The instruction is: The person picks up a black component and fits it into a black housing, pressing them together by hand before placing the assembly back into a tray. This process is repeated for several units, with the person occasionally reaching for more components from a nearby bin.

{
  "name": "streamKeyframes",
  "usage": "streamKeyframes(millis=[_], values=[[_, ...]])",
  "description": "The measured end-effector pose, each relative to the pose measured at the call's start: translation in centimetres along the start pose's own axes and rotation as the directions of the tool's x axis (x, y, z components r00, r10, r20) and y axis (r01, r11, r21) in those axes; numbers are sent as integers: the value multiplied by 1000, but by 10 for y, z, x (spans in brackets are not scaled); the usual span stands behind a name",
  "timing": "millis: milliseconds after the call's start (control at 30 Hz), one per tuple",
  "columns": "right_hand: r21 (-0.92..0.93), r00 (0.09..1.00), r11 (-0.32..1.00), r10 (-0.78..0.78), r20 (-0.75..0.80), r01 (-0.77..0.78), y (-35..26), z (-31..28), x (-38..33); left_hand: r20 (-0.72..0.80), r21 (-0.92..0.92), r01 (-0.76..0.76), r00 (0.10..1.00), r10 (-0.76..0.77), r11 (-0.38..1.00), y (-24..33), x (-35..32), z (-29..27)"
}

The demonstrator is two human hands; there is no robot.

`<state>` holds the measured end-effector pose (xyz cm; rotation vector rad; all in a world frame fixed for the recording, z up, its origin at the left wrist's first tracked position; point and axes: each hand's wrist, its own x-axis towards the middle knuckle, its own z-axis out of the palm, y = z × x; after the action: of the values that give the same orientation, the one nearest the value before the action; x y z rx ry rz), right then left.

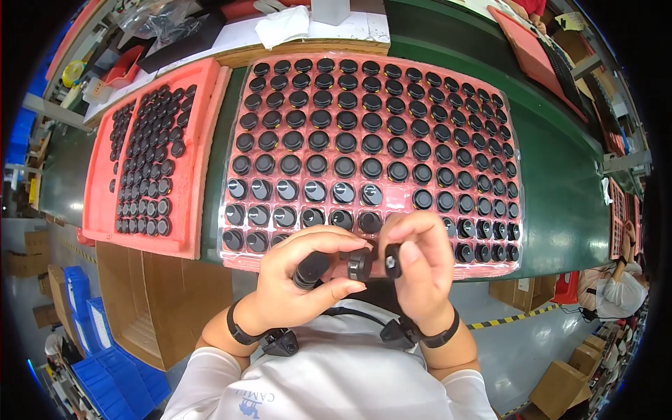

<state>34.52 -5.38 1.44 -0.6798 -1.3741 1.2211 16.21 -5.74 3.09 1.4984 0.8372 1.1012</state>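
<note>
My left hand (297,273) is curled around a black cylindrical part (311,269), and its fingertips pinch a second black ribbed cylinder (359,264). Between the thumb and fingers of my right hand (422,269) is a small black round cap (393,261), held just right of that cylinder with a narrow gap. Both hands hover over the near edge of a clear pocketed tray (397,199) on a pink base, filled with rows of black round parts (344,166). Those in the near left rows have shinier tops. One pocket near the middle holds no part.
Left of the big tray lies a pink foam tray (98,203) with many small black caps (150,140). A wooden-edged shelf (308,49) with a white cloth (282,26) runs behind. Cardboard boxes (154,301) and blue bins (115,381) stand below left. Another person (616,290) sits at far right.
</note>
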Motion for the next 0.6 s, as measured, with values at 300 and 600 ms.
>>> streamKeyframes(millis=[300,600], values=[[-151,999,988,-25,24,29,-1,-4,1,5,80,-70,998,69,994,2,2,1],[-451,969,861,-170,180,235,-11,-5,9,55,202,-182,983,174,962,7,3,0]])
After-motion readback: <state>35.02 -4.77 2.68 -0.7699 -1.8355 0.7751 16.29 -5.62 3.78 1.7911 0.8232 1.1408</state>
